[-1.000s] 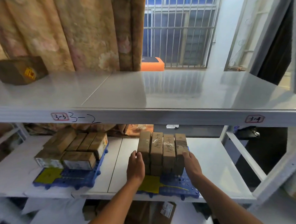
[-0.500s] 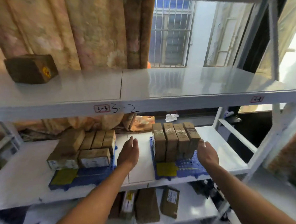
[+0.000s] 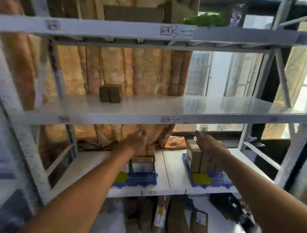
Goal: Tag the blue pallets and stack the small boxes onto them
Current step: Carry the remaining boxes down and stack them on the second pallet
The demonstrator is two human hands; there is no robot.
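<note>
Two blue pallets sit on the lower white shelf, each with a yellow tag at its front. The left pallet (image 3: pixel 142 178) carries small brown boxes (image 3: pixel 146 157), partly hidden by my left forearm. The right pallet (image 3: pixel 215 181) holds a row of upright small boxes (image 3: pixel 196 157). My left hand (image 3: pixel 136 139) is raised above the left stack, fingers apart, holding nothing. My right hand (image 3: pixel 207 141) hovers over the right stack, empty, fingers extended. The frame is blurred by motion.
A lone brown box (image 3: pixel 110 95) stands on the middle shelf (image 3: pixel 166 119). More boxes (image 3: pixel 175 222) stand on the bottom shelf. Grey uprights (image 3: pixel 297 147) and a diagonal brace frame the right side. Orange curtain (image 3: pixel 126 72) hangs behind; windows lie at the back right.
Both hands have let go of the right stack of boxes and lifted upward. The view has swung up and back, showing more of the rack's upper shelves.
</note>
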